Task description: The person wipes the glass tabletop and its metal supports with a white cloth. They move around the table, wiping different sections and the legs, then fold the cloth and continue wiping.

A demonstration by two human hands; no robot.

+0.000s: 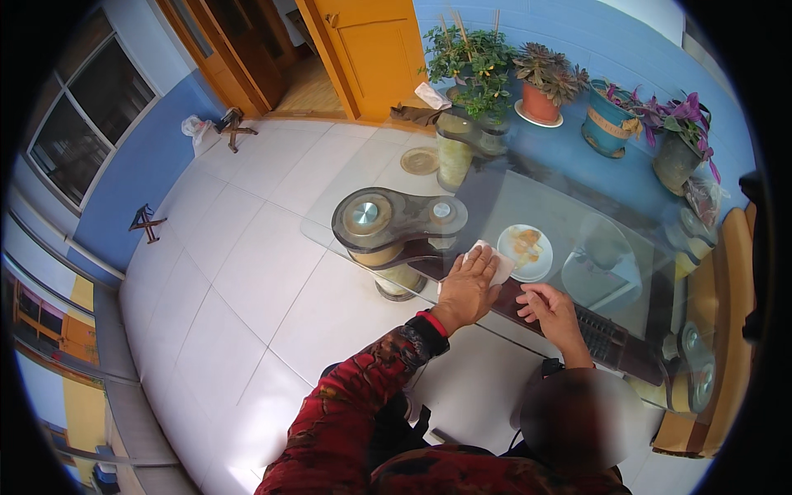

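My left hand lies flat on a folded white cloth or tissue, pressing it against the glass tabletop near the front edge. Just beyond the fingers is a round white plate, which carries yellowish-brown scraps that I cannot identify. Above the table's near edge, my right hand is empty, its fingers loosely curled and apart. It is below the plate in view, next to a dark slatted strip seen beneath the glass.
Stone-like table legs with dark curved brackets support the glass. Potted plants line the blue wall. Small folding stools stand on the tiled floor at left. A tan wooden seat borders the right side.
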